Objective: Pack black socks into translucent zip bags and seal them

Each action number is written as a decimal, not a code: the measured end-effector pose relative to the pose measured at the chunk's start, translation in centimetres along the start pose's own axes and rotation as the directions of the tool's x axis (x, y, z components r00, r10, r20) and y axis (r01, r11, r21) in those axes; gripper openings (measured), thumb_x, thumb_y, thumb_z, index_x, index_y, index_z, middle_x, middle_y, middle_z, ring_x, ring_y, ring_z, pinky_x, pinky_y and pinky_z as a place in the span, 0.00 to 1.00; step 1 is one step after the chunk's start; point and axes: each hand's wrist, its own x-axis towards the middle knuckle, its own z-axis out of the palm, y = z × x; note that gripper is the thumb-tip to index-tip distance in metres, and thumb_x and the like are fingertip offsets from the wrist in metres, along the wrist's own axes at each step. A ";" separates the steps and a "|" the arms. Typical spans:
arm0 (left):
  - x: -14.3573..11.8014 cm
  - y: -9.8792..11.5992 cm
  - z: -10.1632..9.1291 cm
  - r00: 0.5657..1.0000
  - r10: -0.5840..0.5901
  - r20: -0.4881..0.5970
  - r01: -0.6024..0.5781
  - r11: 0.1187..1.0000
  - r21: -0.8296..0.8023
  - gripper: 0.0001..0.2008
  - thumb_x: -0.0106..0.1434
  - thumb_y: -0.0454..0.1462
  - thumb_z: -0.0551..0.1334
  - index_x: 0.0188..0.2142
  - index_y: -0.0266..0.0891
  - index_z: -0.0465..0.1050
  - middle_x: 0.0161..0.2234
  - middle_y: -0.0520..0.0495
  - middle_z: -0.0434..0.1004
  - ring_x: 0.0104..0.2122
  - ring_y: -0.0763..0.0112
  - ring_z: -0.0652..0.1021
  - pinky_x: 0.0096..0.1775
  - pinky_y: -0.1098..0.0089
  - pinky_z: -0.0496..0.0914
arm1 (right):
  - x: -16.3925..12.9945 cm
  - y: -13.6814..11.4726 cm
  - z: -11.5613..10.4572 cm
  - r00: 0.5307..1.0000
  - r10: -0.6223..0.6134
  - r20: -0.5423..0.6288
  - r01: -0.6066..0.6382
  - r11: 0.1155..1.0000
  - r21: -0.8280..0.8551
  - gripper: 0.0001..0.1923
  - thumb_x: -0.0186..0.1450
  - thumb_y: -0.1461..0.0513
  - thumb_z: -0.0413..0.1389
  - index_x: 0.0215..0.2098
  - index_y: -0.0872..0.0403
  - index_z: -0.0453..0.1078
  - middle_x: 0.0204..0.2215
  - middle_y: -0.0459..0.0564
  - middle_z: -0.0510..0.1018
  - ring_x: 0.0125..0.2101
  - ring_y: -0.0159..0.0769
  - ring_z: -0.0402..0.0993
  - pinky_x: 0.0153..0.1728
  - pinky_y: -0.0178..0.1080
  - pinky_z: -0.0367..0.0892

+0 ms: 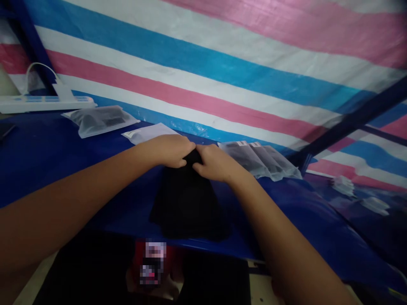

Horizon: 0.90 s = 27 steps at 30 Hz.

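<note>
Both hands pinch the far edge of a folded black cloth on a blue worktop.

The left hand (pixel 170 150) and right hand (pixel 216 163) meet fingertip to fingertip, each gripping the top edge of the black cloth (pixel 187 199), which lies flat on the worktop (pixel 47 152) and spreads out beneath the hands toward the person. Just beyond the right hand lie several clear bags with dark contents (pixel 260 159); just beyond the left hand lies a white flat packet (pixel 149 132), and further to that side another clear bag with a dark item (pixel 100 119). A white power strip (pixel 44 103) sits far off past the left hand. Labels on the bags are too small to read. A striped pink, white and blue tarp (pixel 222 63) hangs behind.
</note>
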 end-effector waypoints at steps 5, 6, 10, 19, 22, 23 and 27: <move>-0.1 -0.3 -0.2 1.000 -0.001 -0.025 0.000 0.999 -0.038 0.13 0.58 0.38 0.59 0.42 0.37 0.73 0.37 0.40 0.79 0.32 0.61 0.77 0.31 0.66 0.64 | 0.3 -0.2 0.7 0.999 0.049 -0.006 -0.050 0.995 -0.090 0.16 0.62 0.65 0.53 0.48 0.58 0.70 0.42 0.60 0.81 0.41 0.47 0.77 0.38 0.42 0.63; -0.1 -0.5 -0.1 0.999 0.008 -0.033 -0.010 0.997 -0.070 0.13 0.58 0.39 0.59 0.41 0.38 0.73 0.36 0.41 0.79 0.32 0.61 0.77 0.31 0.66 0.64 | 0.3 -0.2 0.9 0.998 0.067 -0.016 -0.069 0.992 -0.109 0.16 0.62 0.65 0.53 0.48 0.58 0.69 0.42 0.60 0.81 0.41 0.47 0.77 0.38 0.42 0.63; -0.4 -1.9 0.0 0.999 0.003 0.033 0.006 0.961 -0.276 0.12 0.57 0.42 0.60 0.39 0.41 0.75 0.32 0.46 0.80 0.29 0.65 0.77 0.31 0.67 0.65 | 0.5 -0.7 1.7 0.993 0.099 -0.065 -0.108 0.982 -0.153 0.14 0.64 0.66 0.51 0.49 0.58 0.66 0.41 0.60 0.80 0.40 0.48 0.77 0.37 0.42 0.63; -0.4 -1.7 -0.3 0.992 -0.020 0.127 0.049 0.973 -0.226 0.14 0.57 0.42 0.60 0.40 0.40 0.76 0.32 0.44 0.80 0.27 0.63 0.76 0.29 0.66 0.64 | 0.3 0.0 1.1 0.999 0.030 -0.012 -0.029 0.994 0.107 0.19 0.62 0.65 0.53 0.52 0.57 0.64 0.45 0.59 0.79 0.42 0.48 0.76 0.39 0.42 0.66; -0.3 -1.0 -0.2 0.999 0.004 0.054 0.005 0.987 -0.159 0.13 0.58 0.42 0.60 0.40 0.38 0.75 0.33 0.43 0.80 0.28 0.63 0.76 0.29 0.67 0.63 | 0.1 0.7 0.7 0.998 0.014 0.069 -0.025 0.988 0.151 0.17 0.62 0.63 0.53 0.49 0.56 0.67 0.44 0.57 0.79 0.40 0.46 0.76 0.37 0.41 0.65; -0.3 -1.0 -0.2 0.999 0.011 0.035 -0.005 0.985 -0.173 0.14 0.58 0.43 0.60 0.41 0.38 0.75 0.34 0.43 0.80 0.29 0.63 0.76 0.29 0.67 0.63 | 0.0 0.8 0.8 0.999 0.005 0.053 -0.012 0.991 0.133 0.16 0.62 0.64 0.53 0.48 0.56 0.67 0.44 0.58 0.79 0.40 0.46 0.76 0.37 0.41 0.65; -0.3 -2.0 0.0 0.994 0.021 0.111 0.018 0.942 -0.335 0.15 0.59 0.46 0.61 0.41 0.41 0.76 0.33 0.46 0.81 0.30 0.64 0.77 0.33 0.67 0.65 | 0.2 0.3 1.5 0.995 -0.024 -0.098 0.023 1.000 -0.011 0.14 0.62 0.66 0.51 0.46 0.57 0.67 0.42 0.59 0.79 0.41 0.47 0.75 0.38 0.41 0.64</move>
